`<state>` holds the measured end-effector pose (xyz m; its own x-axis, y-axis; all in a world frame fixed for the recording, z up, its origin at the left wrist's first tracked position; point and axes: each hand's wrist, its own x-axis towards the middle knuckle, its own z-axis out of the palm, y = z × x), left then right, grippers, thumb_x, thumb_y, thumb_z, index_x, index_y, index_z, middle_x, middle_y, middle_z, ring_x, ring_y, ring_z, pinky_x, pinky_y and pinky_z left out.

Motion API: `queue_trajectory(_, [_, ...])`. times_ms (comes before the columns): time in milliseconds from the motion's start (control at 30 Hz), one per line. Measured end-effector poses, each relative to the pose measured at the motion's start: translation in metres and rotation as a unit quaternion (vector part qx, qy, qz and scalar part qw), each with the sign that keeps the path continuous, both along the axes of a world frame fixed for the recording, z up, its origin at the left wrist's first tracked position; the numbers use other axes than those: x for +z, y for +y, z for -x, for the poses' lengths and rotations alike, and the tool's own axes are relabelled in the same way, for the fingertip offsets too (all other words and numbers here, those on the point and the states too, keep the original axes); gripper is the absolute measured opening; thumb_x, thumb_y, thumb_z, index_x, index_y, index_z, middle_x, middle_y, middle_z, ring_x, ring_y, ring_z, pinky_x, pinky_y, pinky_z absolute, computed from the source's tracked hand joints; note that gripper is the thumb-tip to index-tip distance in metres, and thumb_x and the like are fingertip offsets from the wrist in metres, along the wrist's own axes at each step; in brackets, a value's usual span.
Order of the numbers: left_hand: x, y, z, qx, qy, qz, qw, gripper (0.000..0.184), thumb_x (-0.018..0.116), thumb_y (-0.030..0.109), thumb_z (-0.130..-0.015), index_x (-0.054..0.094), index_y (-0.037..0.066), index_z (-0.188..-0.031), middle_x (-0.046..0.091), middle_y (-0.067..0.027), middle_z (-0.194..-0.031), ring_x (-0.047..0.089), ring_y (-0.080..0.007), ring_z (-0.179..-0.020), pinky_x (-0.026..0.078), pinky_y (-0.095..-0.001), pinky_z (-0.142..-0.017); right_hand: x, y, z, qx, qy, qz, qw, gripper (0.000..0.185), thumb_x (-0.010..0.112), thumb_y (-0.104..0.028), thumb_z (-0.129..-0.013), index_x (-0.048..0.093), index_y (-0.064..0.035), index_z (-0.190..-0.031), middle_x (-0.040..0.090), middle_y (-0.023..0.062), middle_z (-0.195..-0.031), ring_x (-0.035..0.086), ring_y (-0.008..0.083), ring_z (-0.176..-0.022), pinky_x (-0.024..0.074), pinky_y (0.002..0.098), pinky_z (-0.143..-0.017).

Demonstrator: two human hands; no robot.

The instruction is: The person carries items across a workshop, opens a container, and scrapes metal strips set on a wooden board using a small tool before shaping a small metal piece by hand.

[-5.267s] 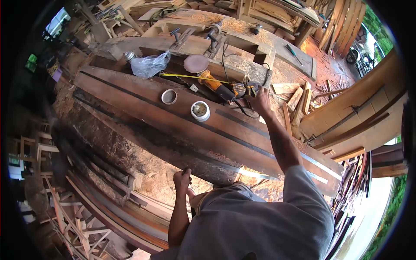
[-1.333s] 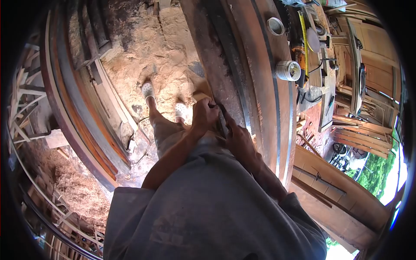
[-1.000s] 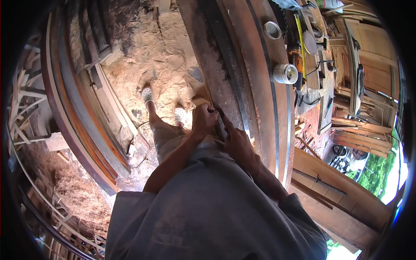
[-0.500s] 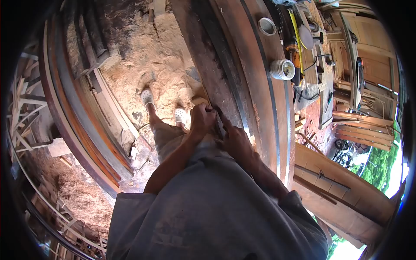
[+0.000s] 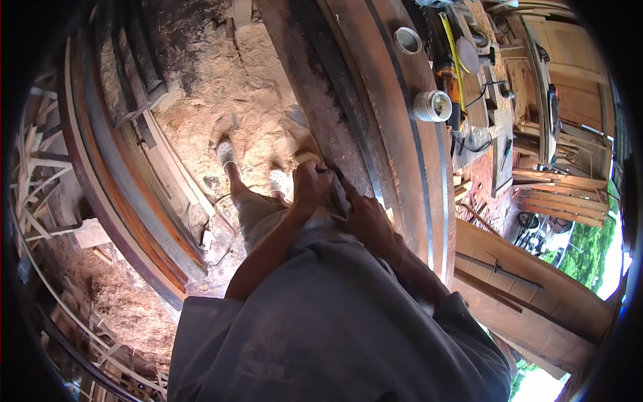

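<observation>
A person in a gray shirt [image 5: 335,321] stands beside a long, dark-striped board [image 5: 385,87] at 1 o'clock.
The left hand [image 5: 311,185], at 11 o'clock, is curled, its hold impossible to tell; the right hand [image 5: 366,217], at 4, grips a slim, half-hidden piece [image 5: 340,193] at mid-view. An open jar [image 5: 432,106] stands toward 2.

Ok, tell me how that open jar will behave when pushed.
The jar should probably slide if nudged low, since it stands upright on the board. Its round wall suggests it may roll if tipped. Its mouth looks uncovered, so contents might spill.
</observation>
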<state>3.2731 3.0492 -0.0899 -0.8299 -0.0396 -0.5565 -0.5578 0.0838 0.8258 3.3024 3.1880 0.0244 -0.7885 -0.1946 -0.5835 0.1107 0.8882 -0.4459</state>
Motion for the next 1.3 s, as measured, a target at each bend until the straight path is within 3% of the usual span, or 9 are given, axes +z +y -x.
queue_trajectory(400, [-0.003, 0.001, -0.002, 0.001, 0.027, -0.017, 0.999, 0.019, 0.072, 0.014, -0.077, 0.067, -0.005, -0.077, 0.068, -0.0169, -0.065, 0.069, -0.0258, -0.06, 0.053, -0.0367, -0.06, 0.003, -0.003, -0.001, -0.002, -0.022, -0.019, 1.0, 0.07, 0.061, -0.009, -0.086, 0.034, -0.0108, -0.151, 0.067, 0.0336, -0.086, 0.067, 0.051, -0.083, 0.0522, 0.0575, -0.076])
queue_trajectory(533, [-0.006, -0.006, -0.003, -0.009, 0.022, -0.041, 0.999, 0.021, 0.075, 0.014, -0.08, 0.067, -0.005, -0.079, 0.069, -0.0125, -0.065, 0.069, -0.0188, -0.061, 0.052, -0.0324, -0.06, 0.036, 0.004, -0.007, -0.029, -0.086, -0.04, 0.995, 0.066, 0.057, -0.004, -0.087, 0.039, -0.0123, -0.149, 0.068, 0.0317, -0.092, 0.068, 0.0489, -0.086, 0.053, 0.0564, -0.077])
queue_trajectory(600, [0.005, -0.012, -0.003, -0.026, 0.009, -0.082, 0.996, 0.019, 0.074, 0.013, -0.082, 0.067, -0.005, -0.082, 0.069, -0.0101, -0.066, 0.068, -0.0159, -0.061, 0.052, -0.0302, -0.06, 0.038, 0.02, -0.02, -0.087, 0.041, 0.019, 0.995, 0.054, 0.052, 0.002, -0.088, 0.051, -0.0106, -0.141, 0.071, 0.0235, -0.103, 0.071, 0.0399, -0.091, 0.0542, 0.0505, -0.077])
queue_trajectory(667, [0.016, -0.02, -0.003, 0.011, 0.031, -0.144, 0.989, 0.014, 0.07, 0.009, -0.088, 0.067, -0.005, -0.092, 0.067, -0.0062, -0.071, 0.064, -0.0112, -0.064, 0.051, -0.026, -0.062, 0.035, 0.032, -0.024, -0.131, 0.096, 0.048, 0.986, 0.052, 0.053, 0.001, -0.089, 0.052, -0.011, -0.14, 0.071, 0.022, -0.102, 0.071, 0.0394, -0.09, 0.055, 0.0492, -0.077])
queue_trajectory(700, [0.024, -0.026, -0.003, -0.017, 0.027, -0.146, 0.989, 0.027, 0.07, 0.008, -0.091, 0.063, -0.01, -0.109, 0.07, -0.0122, -0.091, 0.068, -0.0149, -0.078, 0.055, -0.0272, -0.07, 0.031, 0.035, -0.026, -0.164, 0.151, 0.073, 0.972, 0.05, 0.054, 0.001, -0.09, 0.054, -0.0114, -0.138, 0.072, 0.0205, -0.102, 0.071, 0.039, -0.09, 0.0557, 0.0479, -0.076])
queue_trajectory(733, [0.04, -0.028, -0.002, -0.036, 0.036, -0.141, 0.989, 0.027, 0.07, 0.008, -0.091, 0.063, -0.01, -0.109, 0.07, -0.0122, -0.091, 0.068, -0.0149, -0.078, 0.055, -0.0272, -0.07, 0.023, 0.038, -0.029, -0.181, 0.162, 0.077, 0.967, 0.05, 0.054, 0.001, -0.09, 0.054, -0.0114, -0.138, 0.072, 0.0205, -0.102, 0.071, 0.039, -0.09, 0.0557, 0.0479, -0.076])
queue_trajectory(933, [0.136, -0.043, 0.0, -0.034, 0.15, -0.183, 0.971, 0.03, 0.064, 0.005, -0.095, 0.063, -0.005, -0.124, 0.068, -0.0068, -0.098, 0.064, -0.0115, -0.091, 0.052, -0.0235, -0.082, -0.045, 0.025, -0.046, -0.064, 0.276, -0.026, 0.959, 0.061, 0.06, 0.002, -0.082, 0.055, -0.0199, -0.139, 0.065, 0.0189, -0.104, 0.067, 0.0372, -0.09, 0.0568, 0.0463, -0.074])
queue_trajectory(1167, [0.189, -0.032, -0.005, -0.03, 0.277, -0.195, 0.94, 0.013, 0.064, -0.005, -0.092, 0.063, -0.001, -0.104, 0.066, -0.0099, -0.099, 0.064, -0.017, -0.098, 0.051, -0.0295, -0.091, -0.049, 0.016, -0.036, -0.023, 0.254, -0.066, 0.965, 0.065, 0.063, -0.017, -0.083, 0.047, -0.0222, -0.147, 0.044, 0.0284, -0.131, 0.046, 0.0419, -0.119, 0.0397, 0.0485, -0.097])
queue_trajectory(1300, [0.203, -0.026, -0.005, -0.067, 0.37, -0.186, 0.908, 0.012, 0.06, -0.007, -0.093, 0.061, 0.001, -0.101, 0.066, -0.0105, -0.098, 0.064, -0.0193, -0.101, 0.048, -0.0344, -0.099, -0.058, 0.015, -0.039, -0.009, 0.3, -0.066, 0.952, 0.063, 0.062, -0.018, -0.083, 0.049, -0.0179, -0.144, 0.045, 0.0275, -0.132, 0.044, 0.041, -0.122, 0.038, 0.0476, -0.098])
